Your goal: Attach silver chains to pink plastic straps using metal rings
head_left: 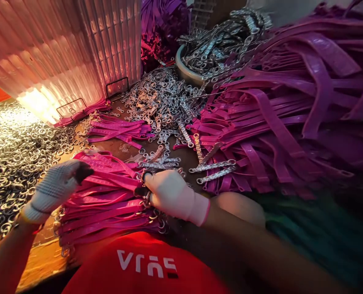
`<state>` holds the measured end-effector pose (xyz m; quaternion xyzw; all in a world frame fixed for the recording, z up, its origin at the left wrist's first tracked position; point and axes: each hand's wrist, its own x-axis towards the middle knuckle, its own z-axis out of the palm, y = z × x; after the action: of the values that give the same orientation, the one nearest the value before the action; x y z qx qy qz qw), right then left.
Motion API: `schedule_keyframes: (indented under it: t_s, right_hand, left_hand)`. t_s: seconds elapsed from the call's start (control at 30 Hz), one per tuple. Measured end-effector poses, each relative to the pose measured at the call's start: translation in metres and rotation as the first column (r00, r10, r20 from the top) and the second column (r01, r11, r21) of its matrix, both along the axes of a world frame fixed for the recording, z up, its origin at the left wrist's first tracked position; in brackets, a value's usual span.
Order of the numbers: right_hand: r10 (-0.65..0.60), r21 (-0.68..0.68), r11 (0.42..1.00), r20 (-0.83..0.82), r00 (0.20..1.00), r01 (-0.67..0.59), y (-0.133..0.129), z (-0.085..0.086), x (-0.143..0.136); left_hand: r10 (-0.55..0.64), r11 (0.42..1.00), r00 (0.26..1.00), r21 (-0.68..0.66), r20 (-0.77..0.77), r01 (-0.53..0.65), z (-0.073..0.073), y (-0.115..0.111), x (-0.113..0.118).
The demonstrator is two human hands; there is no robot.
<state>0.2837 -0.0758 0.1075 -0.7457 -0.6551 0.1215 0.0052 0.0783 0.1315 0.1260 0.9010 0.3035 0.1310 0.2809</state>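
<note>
My left hand (pixel 57 185), in a ribbed whitish glove with dark fingertips, is closed at the left end of a pink strap (pixel 115 179). At the strap's other end my right hand (pixel 170 192), in a pale glove with dark fingertips, pinches it near some small metal rings; the exact grip is partly hidden by the fingers. Beneath both hands spreads a bundle of pink straps (pixel 108 216) with metal rings at their ends. Just beyond the right hand are short silvery chain pieces (pixel 161 163).
Loose metal rings (pixel 12 171) are heaped at the left. Silvery chain links (pixel 159 98) lie behind, near a basin (pixel 181 63) full of chains. A large pile of purple straps (pixel 279 106) fills the right. A ribbed translucent panel (pixel 61 49) stands at back left.
</note>
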Motion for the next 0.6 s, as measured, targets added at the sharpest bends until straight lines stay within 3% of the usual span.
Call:
schedule_keyframes:
  t_s: [0.07, 0.1, 0.13, 0.17, 0.2, 0.27, 0.3, 0.33, 0.37, 0.4, 0.47, 0.6]
  right_hand:
    - [-0.013, 0.048, 0.999, -0.040, 0.999, 0.015, 0.000, -0.005, 0.026]
    - [-0.059, 0.104, 0.992, -0.064, 0.996, 0.066, 0.002, -0.010, 0.044]
    - [-0.155, 0.177, 0.970, -0.092, 0.984, 0.169, 0.007, -0.017, 0.065]
    - [-0.333, 0.256, 0.899, -0.124, 0.935, 0.355, 0.014, -0.026, 0.087]
    - [-0.490, 0.322, 0.789, -0.185, 0.852, 0.524, 0.022, -0.037, 0.110]
    - [-0.595, 0.360, 0.680, -0.240, 0.767, 0.639, 0.043, -0.059, 0.150]
    - [-0.646, 0.365, 0.615, -0.275, 0.712, 0.699, 0.053, -0.070, 0.165]
    - [-0.659, 0.365, 0.589, -0.299, 0.690, 0.721, 0.063, -0.080, 0.176]
    - [-0.664, 0.366, 0.568, -0.326, 0.673, 0.738, 0.070, -0.087, 0.183]
    - [-0.663, 0.366, 0.556, -0.346, 0.664, 0.746, 0.074, -0.092, 0.187]
    - [-0.650, 0.365, 0.543, -0.389, 0.653, 0.756, 0.074, -0.095, 0.189]
    - [-0.581, 0.324, 0.541, -0.524, 0.623, 0.776, 0.059, -0.076, 0.180]
  left_hand:
    - [0.117, 0.990, 0.993, -0.078, -0.003, -0.117, 0.000, 0.002, -0.009]
    - [0.190, 0.961, 0.982, -0.210, 0.025, -0.180, -0.001, -0.002, -0.009]
    - [0.278, 0.890, 0.958, -0.392, 0.065, -0.232, -0.002, -0.007, -0.006]
    - [0.358, 0.788, 0.929, -0.564, 0.092, -0.247, -0.004, -0.014, 0.000]
    - [0.426, 0.655, 0.898, -0.723, 0.110, -0.222, -0.006, -0.020, 0.008]
    - [0.511, 0.394, 0.851, -0.913, 0.121, -0.107, -0.011, -0.029, 0.030]
    - [0.542, 0.225, 0.833, -0.974, 0.113, -0.014, -0.014, -0.032, 0.042]
    - [0.585, 0.055, 0.805, -0.995, 0.101, 0.085, -0.017, -0.034, 0.052]
    - [0.627, -0.091, 0.775, -0.979, 0.084, 0.180, -0.021, -0.036, 0.061]
    - [0.662, -0.197, 0.747, -0.947, 0.063, 0.255, -0.025, -0.038, 0.069]
    - [0.714, -0.290, 0.699, -0.899, 0.026, 0.329, -0.033, -0.043, 0.077]
    - [0.772, -0.337, 0.635, -0.858, -0.017, 0.387, -0.042, -0.056, 0.080]
